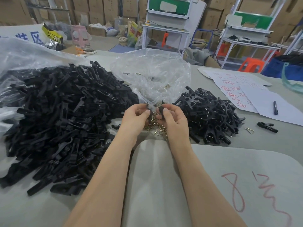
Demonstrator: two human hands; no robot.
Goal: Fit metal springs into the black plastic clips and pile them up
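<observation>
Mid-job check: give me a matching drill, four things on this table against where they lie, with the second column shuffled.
Things:
1. springs
2. pen
3. big clip pile
4. small clip pile

Places:
A. left of the left hand
B. on the paper, far right
C. right of the right hand
D. on the table between and below both hands

Pairs: 1-D, 2-B, 3-A, 4-C

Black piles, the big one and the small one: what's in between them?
In the head view: a heap of metal springs, with a crumpled clear bag behind. The left hand and right hand hold black clip pieces over the springs.
</observation>
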